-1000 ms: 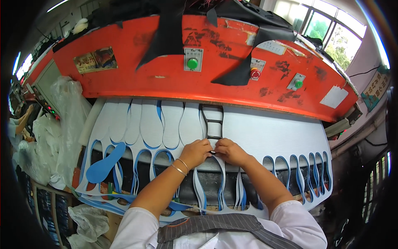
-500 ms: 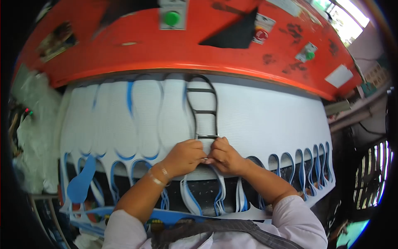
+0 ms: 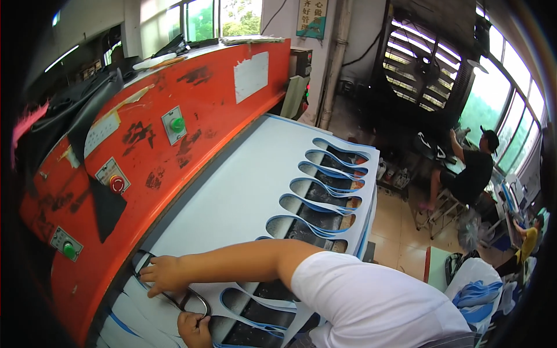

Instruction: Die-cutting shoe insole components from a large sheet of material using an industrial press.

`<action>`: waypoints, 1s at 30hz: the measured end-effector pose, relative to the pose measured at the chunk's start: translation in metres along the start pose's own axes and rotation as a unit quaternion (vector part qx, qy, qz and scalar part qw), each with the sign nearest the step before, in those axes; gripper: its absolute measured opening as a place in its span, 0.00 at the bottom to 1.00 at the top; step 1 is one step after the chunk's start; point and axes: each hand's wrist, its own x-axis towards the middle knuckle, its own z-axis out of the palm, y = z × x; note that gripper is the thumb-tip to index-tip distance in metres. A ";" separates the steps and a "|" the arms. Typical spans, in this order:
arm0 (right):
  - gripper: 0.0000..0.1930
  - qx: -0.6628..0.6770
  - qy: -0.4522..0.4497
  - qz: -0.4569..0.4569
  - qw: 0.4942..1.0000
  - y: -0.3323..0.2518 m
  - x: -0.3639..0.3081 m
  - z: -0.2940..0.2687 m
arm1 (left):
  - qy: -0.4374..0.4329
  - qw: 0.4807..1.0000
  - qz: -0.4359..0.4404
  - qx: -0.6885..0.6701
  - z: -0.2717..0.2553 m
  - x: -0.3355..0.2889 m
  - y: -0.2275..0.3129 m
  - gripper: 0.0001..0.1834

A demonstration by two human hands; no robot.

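Windows (image 3: 241, 17) and a seated co-worker (image 3: 471, 171) stand beyond the ribbed white sheet (image 3: 232, 191), its near edge cut into sole-shaped openings. The view has swung right, and the right hand (image 3: 165, 275) has left the near end of the black frame (image 3: 203, 301), which appears handled at both ends, beside the sheet's machine-side edge. Its fingers spread partly, grip unclear; the left hand's (image 3: 194, 330) curl closed around the near rim.
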 end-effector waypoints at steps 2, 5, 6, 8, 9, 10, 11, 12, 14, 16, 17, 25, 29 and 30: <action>0.18 -0.009 -0.024 -0.063 0.998 0.028 0.020 0.034 | 0.014 1.000 0.003 0.000 -0.001 0.007 -0.006 0.06; 0.15 -0.038 -0.062 -0.169 0.983 0.040 0.040 0.032 | 0.069 0.996 0.034 0.038 -0.017 0.024 0.011 0.04; 0.12 -0.056 -0.067 -0.217 0.972 0.037 0.053 0.028 | 0.110 0.988 0.061 0.085 -0.027 0.025 0.017 0.06; 0.09 -0.052 -0.037 -0.239 0.969 0.034 0.054 0.026 | 0.181 0.982 0.037 0.049 -0.017 0.026 0.019 0.17; 0.07 -0.018 -0.058 -0.206 0.977 0.033 0.046 0.029 | 0.248 0.968 0.020 0.004 -0.008 0.027 0.020 0.28; 0.07 0.016 -0.081 -0.165 0.983 0.035 0.028 0.032 | 0.244 0.970 0.023 0.000 0.000 0.028 0.025 0.28; 0.07 0.030 0.008 -0.178 0.984 0.033 0.017 0.036 | 0.168 0.984 -0.062 0.024 0.004 0.022 0.030 0.34; 0.07 0.038 0.013 -0.185 0.982 0.031 0.018 0.031 | 0.091 0.983 -0.151 0.049 0.006 0.017 0.029 0.40; 0.05 0.043 0.072 -0.241 0.967 0.027 0.028 0.011 | 0.177 0.975 -0.073 0.111 0.007 0.010 0.005 0.27; 0.03 0.084 0.128 -0.189 0.970 0.017 0.025 -0.030 | 0.018 0.968 -0.083 0.237 -0.006 0.007 0.011 0.29; 0.05 0.120 0.130 -0.173 0.969 0.010 0.024 -0.057 | -0.011 0.964 -0.142 0.226 -0.016 0.013 0.022 0.32; 0.12 0.147 0.099 0.382 0.907 0.020 -0.051 -0.187 | 0.007 0.895 -0.279 0.348 -0.023 0.016 0.037 0.36; 0.17 0.128 -0.105 0.529 0.832 0.046 -0.123 -0.138 | 0.043 0.890 -0.286 0.353 -0.024 0.005 0.027 0.29; 0.18 0.122 -0.117 0.547 0.820 0.048 -0.143 -0.127 | 0.040 0.886 -0.293 0.357 -0.022 0.005 0.024 0.29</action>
